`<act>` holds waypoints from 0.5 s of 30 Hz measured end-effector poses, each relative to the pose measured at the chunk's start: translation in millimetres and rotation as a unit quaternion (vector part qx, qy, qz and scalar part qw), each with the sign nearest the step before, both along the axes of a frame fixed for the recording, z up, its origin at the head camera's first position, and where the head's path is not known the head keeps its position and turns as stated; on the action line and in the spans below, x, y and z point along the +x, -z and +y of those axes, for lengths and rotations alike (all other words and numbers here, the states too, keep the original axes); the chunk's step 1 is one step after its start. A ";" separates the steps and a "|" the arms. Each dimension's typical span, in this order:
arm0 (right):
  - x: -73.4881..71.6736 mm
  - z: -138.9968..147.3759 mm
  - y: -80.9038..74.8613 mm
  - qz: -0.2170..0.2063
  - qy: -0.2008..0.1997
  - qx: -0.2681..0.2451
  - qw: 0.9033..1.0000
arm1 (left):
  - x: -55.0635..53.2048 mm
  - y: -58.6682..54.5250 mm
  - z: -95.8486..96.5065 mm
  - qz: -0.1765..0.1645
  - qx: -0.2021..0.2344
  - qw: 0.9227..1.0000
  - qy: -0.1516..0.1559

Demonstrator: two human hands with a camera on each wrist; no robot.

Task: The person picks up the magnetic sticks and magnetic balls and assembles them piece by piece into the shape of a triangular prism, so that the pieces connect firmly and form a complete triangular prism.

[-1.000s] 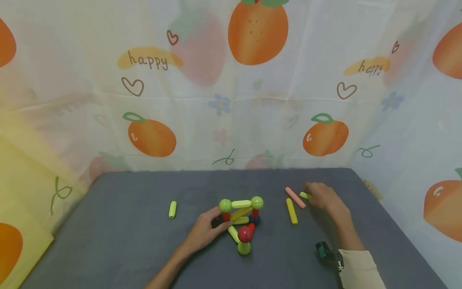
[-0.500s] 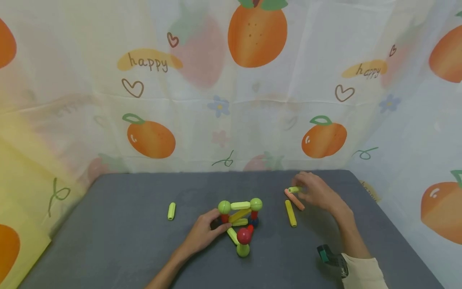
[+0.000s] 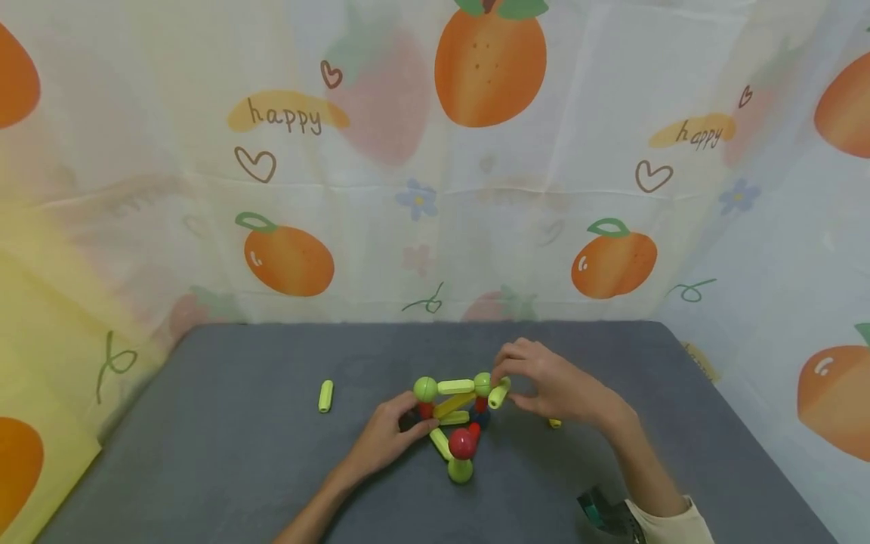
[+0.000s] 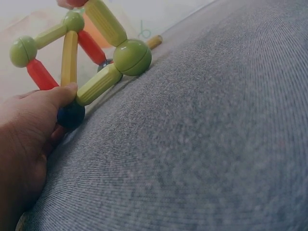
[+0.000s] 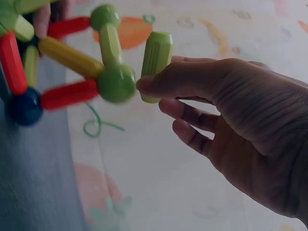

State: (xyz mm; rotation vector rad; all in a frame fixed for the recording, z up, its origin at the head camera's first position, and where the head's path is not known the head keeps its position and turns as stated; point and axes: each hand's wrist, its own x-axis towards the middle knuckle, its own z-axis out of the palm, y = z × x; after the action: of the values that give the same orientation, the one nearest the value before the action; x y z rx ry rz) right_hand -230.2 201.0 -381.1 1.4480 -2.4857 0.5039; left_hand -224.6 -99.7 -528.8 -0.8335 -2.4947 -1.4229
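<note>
On the grey table stands a toy frame of coloured rods and balls, with a red ball (image 3: 462, 443) at its near corner. My left hand (image 3: 381, 434) grips its lower left corner. In the left wrist view the thumb lies by the yellow rod (image 4: 70, 57) and dark blue ball (image 4: 71, 115); the fingers behind are partly hidden. My right hand (image 3: 550, 381) pinches a light green rod (image 5: 156, 62) between thumb and fingers. That rod is tilted slightly beside the frame's upper right green ball (image 5: 117, 83); whether they touch I cannot tell.
A loose light green rod (image 3: 325, 397) lies on the grey table (image 3: 204, 453), left of the frame. The end of a yellow rod (image 3: 555, 423) shows beneath my right forearm. A fruit-patterned cloth (image 3: 381, 249) hangs behind the table.
My right hand has picked up the light green rod from the right side and carried it left to the frame. It now covers the pink rod. The left hand stays in place.
</note>
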 end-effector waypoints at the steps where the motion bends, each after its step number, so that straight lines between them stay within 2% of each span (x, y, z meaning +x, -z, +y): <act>1: 1.7 -3.7 0.1 -0.002 -0.007 0.001 1.000 | 0.0 0.1 0.1 0.002 0.000 1.000 -0.001; 8: 9.7 -23.1 4.1 0.017 -0.036 0.015 0.999 | -0.1 0.8 -0.2 0.002 -0.001 1.000 0.001; 15: 14.0 -31.7 5.3 0.021 -0.016 0.050 0.998 | -0.9 1.2 -1.0 -0.002 -0.001 1.000 0.003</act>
State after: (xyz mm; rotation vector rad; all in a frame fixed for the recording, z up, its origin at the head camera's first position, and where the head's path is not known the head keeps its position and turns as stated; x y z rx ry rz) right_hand -216.2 169.3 -386.4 1.5208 -2.4912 0.3554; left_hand -225.5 -100.6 -530.0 -0.8390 -2.4995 -1.4258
